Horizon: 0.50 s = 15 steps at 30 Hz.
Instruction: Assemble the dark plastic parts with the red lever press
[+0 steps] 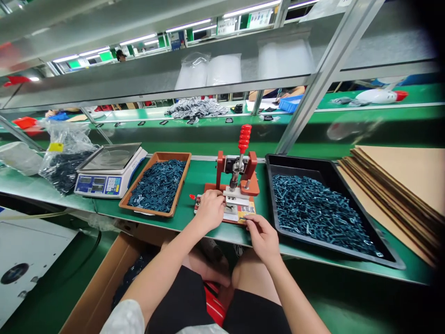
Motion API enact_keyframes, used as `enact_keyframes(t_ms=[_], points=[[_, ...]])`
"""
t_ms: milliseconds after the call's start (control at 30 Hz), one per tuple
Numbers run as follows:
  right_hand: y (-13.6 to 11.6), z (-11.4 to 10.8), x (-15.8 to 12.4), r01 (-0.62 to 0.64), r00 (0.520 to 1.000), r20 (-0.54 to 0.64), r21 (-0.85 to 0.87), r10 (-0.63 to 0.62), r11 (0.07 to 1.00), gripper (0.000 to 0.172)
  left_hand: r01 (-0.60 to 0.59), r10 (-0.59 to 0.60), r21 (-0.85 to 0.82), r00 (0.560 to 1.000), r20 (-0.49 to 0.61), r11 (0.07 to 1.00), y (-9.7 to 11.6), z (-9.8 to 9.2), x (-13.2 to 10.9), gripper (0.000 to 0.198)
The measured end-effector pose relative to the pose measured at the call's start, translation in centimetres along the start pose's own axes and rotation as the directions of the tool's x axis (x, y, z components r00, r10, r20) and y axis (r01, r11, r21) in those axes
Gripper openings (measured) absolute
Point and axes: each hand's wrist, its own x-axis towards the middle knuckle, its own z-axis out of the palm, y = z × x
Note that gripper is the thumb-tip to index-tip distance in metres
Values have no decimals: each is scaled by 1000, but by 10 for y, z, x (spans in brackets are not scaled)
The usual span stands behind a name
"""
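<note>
One hand press (238, 171) stands on the bench (194, 178) straight in front of the seated person, its single red grip (244, 138) upright and its base carrying a printed yellow card (246, 212). The left hand (208, 211) sits over the near left of the press, fingers curled down onto the base, though what they grip, if anything, I can't tell from here. The right hand (262, 239) is just beside the card's near corner, thumb and fingers drawn into a narrow pinch; whether anything is caught there is too small to see. A brown tray (181, 185) lies left of the press and a larger black tray (295, 162) right of it, both heaped with countless small dark-teal parts (316, 213). Further left are one digital scale (111, 183) and one clear bag of dark parts (64, 160). A stack of cardboard sheets (399, 185) lies beyond the black tray, and one open cardboard box (100, 278) sits below the bench by the person's knees. Three clear bags (224, 69) rest on the shelf (174, 79) overhead. Past it, on a second bench, are a pile of bagged parts (196, 107), one blue crate (288, 104) and a co-worker's forearms (292, 92).
</note>
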Motion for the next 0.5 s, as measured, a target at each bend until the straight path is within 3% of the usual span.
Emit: enact_keyframes(t_ms=[167,500], points=[[1,2,0,-20,1000,24,49,19,999,30,56,-60,54,996,62,997,5,13,5,18],[-6,7,8,-100,995,-2,74,100,992,35,98,-119,118,976,181,988,6,6,21,14]])
